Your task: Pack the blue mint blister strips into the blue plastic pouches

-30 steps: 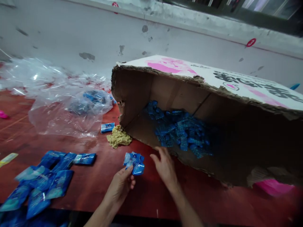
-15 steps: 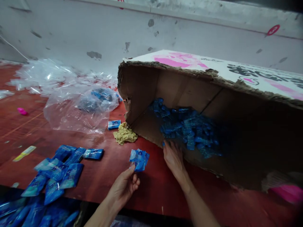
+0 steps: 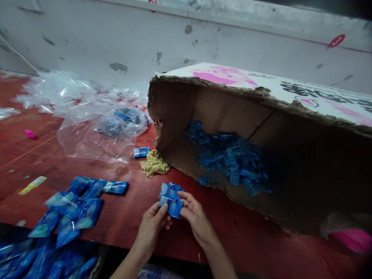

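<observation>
Holding a little fan of blue packets (image 3: 171,205) over the bench (image 3: 122,223) with both hands, near the open side of the box (image 3: 171,100). Pinching it from the left with the left hand (image 3: 149,231), thumb down on the front packet, other fingers curled in underneath. Nipping the right edge with the right hand (image 3: 199,223), thumb and fingers nearly closed around it, though can't tell how hard. Different from half a second ago: had the right hand at the box's torn lip then, got it on the packets now. So, by the look of it, done splitting attention between box and fan for the moment, and working on the fan two-handed. Might have just added one at the front, but can't swear to it. Not short of supply either, going by the blue heap (image 3: 232,159) in the box. Over to the left, can see a pile of blue pouches (image 3: 71,209) on the bench, and beyond the fan a yellow rag (image 3: 154,164) near a clear bag (image 3: 95,141).
</observation>
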{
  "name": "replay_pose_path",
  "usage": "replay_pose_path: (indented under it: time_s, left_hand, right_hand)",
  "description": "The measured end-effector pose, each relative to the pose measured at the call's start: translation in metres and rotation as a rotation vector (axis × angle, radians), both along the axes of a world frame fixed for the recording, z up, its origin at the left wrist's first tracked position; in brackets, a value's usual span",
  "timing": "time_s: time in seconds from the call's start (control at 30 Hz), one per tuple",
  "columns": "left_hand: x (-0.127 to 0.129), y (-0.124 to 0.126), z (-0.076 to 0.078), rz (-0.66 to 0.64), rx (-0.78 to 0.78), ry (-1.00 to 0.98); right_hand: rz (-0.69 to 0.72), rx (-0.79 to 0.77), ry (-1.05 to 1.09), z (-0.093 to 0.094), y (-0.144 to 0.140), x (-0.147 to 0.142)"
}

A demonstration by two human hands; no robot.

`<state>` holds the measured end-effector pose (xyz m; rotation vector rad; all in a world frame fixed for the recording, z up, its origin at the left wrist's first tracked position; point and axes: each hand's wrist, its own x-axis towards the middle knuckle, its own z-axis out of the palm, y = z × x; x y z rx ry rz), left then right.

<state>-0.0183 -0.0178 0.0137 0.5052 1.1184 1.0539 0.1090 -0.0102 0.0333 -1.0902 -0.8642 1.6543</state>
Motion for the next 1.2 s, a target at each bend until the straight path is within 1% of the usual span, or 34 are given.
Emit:
replay_pose_path:
  time_s: [0.07,0.13,0.2,0.27,0.3,0.33,0.37,0.47,0.53,0.63,0.77,0.87,0.97,1.07,1.13,1.2]
  left_hand:
    - [-0.001,-0.001,-0.001,-0.025,0.079,0.099]
    - [-0.002,-0.002,-0.002,-0.050,0.118,0.139]
    - [-0.001,-0.002,-0.003,-0.053,0.091,0.105]
    - [0.001,-0.003,-0.004,-0.033,0.020,0.024]
    - [0.002,-0.004,-0.004,-0.015,-0.008,-0.009]
    - [0.003,-0.004,-0.004,-0.003,-0.021,-0.029]
    - [0.004,-0.005,-0.004,0.002,-0.021,-0.037]
    - [0.006,-0.007,-0.004,-0.007,-0.014,-0.063]
    - [0.006,-0.007,-0.003,-0.027,-0.055,-0.124]
    - [0.007,-0.008,-0.003,-0.077,-0.107,-0.185]
    - [0.008,-0.008,-0.002,-0.101,-0.135,-0.204]
    - [0.006,-0.007,0.002,-0.076,-0.137,-0.203]
    - [0.003,-0.005,0.004,-0.043,-0.121,-0.163]
    - [0.002,-0.004,0.001,-0.011,-0.117,-0.130]
    - [0.003,-0.004,-0.003,0.010,-0.128,-0.149]
    - [0.003,-0.004,-0.006,0.000,-0.137,-0.181]
  right_hand:
    - [0.005,-0.025,0.025,-0.005,-0.003,-0.002]
    - [-0.018,0.003,-0.011,-0.011,-0.007,-0.005]
    - [-0.059,0.094,-0.165,-0.017,-0.010,-0.007]
    - [-0.111,0.217,-0.362,-0.019,-0.014,-0.008]
    - [-0.124,0.260,-0.424,-0.020,-0.014,-0.007]
    - [-0.122,0.277,-0.440,-0.020,-0.015,-0.007]
    - [-0.107,0.269,-0.410,-0.021,-0.015,-0.007]
    - [-0.056,0.178,-0.271,-0.023,-0.014,-0.007]
    - [-0.072,0.157,-0.306,-0.024,-0.015,-0.007]
    - [-0.096,0.186,-0.427,-0.023,-0.018,-0.008]
    - [-0.155,0.230,-0.444,-0.017,-0.020,-0.009]
    - [-0.134,0.222,-0.445,-0.012,-0.017,-0.009]
    - [-0.112,0.192,-0.469,-0.012,-0.015,-0.009]
    - [-0.083,0.153,-0.469,-0.017,-0.015,-0.012]
    - [-0.070,0.131,-0.427,-0.021,-0.016,-0.014]
    - [-0.070,0.112,-0.389,-0.026,-0.017,-0.014]
